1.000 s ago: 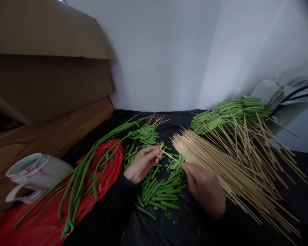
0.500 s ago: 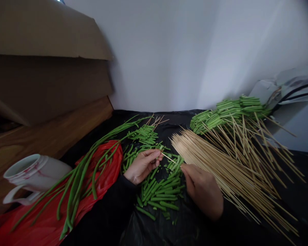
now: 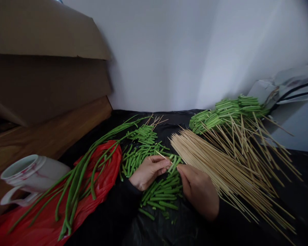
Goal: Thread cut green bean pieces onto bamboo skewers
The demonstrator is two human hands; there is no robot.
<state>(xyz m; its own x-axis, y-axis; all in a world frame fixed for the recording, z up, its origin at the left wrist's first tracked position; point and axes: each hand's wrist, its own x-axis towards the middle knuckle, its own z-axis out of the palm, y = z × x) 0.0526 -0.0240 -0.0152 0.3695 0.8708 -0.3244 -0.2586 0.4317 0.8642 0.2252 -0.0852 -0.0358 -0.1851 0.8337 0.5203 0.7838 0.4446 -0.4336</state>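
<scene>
While the right hand grips a thin skewer carrying cut bean pieces, the left hand pinches it near the free end, all left of the bare-stick bundle; loaded skewers rest beyond that bundle, long beans over a red bag well to its left

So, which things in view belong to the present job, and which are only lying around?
Seem to belong to the job:
held bamboo skewer
cut green bean pieces
loose bamboo skewers
bean-filled skewers near the wall
uncut long beans
red plastic bag under them

Seem only to lie about:
white mug
cardboard box
</scene>
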